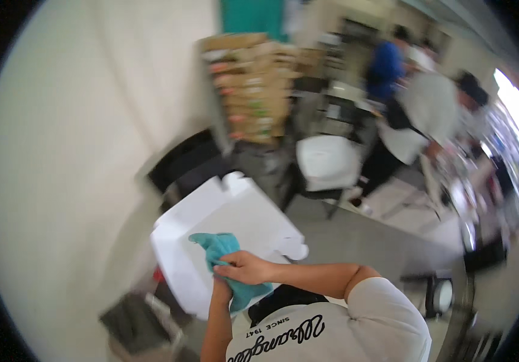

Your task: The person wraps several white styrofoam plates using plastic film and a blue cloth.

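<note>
A crumpled teal cloth (218, 244) is bunched between my two hands, over a white shallow box (253, 211) with folded tabs at its corners. My right hand (247, 268) reaches across from the right, its fingers closed on the middle of the cloth. Just below and left of it, my left hand (221, 285) is wrapped in the folds and grips the cloth; most of its fingers are hidden. One end of the cloth sticks up toward the far left, while the rest hangs down below my right wrist.
A black chair (190, 158) stands behind the box, beside the pale wall (60, 151). Farther back are stacked cardboard boxes (253, 90) and a white-seated chair (328, 161). Several people work at the right, blurred. A dark grey box (132, 323) lies at lower left.
</note>
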`<state>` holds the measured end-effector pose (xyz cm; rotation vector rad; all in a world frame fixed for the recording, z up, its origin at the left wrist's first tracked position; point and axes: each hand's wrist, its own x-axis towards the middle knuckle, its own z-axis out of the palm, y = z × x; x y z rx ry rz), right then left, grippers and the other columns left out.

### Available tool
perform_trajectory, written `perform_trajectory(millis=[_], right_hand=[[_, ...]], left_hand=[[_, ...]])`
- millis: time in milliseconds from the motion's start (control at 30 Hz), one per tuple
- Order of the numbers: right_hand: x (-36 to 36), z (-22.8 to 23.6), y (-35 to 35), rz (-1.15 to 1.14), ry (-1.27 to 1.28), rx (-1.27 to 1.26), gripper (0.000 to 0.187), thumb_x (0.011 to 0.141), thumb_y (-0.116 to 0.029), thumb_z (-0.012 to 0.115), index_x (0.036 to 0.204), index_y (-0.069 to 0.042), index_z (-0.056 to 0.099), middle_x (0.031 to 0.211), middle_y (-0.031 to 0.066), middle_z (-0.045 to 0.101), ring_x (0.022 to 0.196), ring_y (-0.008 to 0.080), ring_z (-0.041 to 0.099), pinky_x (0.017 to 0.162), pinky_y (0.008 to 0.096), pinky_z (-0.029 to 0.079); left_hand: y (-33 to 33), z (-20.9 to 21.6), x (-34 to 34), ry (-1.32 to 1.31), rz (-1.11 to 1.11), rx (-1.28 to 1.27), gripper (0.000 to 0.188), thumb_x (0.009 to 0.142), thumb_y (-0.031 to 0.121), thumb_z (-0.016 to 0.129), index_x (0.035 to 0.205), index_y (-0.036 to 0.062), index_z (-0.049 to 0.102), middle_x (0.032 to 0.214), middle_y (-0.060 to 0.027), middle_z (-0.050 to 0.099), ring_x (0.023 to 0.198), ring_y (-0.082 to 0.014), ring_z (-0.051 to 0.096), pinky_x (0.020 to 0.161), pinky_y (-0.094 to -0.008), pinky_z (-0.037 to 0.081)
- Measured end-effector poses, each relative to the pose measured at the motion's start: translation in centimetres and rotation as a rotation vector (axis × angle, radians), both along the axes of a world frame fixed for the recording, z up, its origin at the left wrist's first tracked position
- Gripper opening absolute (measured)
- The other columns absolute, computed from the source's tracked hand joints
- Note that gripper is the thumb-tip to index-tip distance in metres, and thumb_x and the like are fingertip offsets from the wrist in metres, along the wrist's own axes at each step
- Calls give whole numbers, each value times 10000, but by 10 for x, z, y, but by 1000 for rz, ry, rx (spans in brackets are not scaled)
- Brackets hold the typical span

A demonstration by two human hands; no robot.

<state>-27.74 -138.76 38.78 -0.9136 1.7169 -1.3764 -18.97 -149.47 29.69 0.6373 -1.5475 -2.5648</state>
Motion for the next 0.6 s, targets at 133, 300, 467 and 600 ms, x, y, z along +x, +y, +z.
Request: perform_trajectory(millis=[133,300,467,600], right_hand=[[15,17,67,-401,-383,-185,510,919,-495,389,1022,-29,570,1032,58,569,965,149,494,874,289,384],[47,23,180,-797,-270,-269,550,932,-523,301,985,-34,546,879,85,597,805,164,547,777,281,442],[101,-4,296,-1382,160,-308,486,943,-494,298,859,-56,490,707,52,555,647,169,540,638,310,445],[162,-12,404,-1498,169,-39,428,941,-448,329,872,-62,502,732,108,574,656,237,568,636,352,444]], left_hand=[[83,32,-35,706,-332,477,689,882,599,328,1317,64,341,1307,-93,409,1170,-220,427,991,-381,357],[187,35,-44,459,-655,623,706,875,615,308,1330,75,327,1323,-94,396,1185,-230,416,1002,-394,340],[318,19,-22,226,-988,644,724,869,631,287,1343,86,312,1339,-94,383,1199,-240,405,1014,-406,323],[433,-5,8,38,-1219,596,737,863,644,271,1354,94,301,1352,-94,373,1211,-248,396,1023,-416,310]])
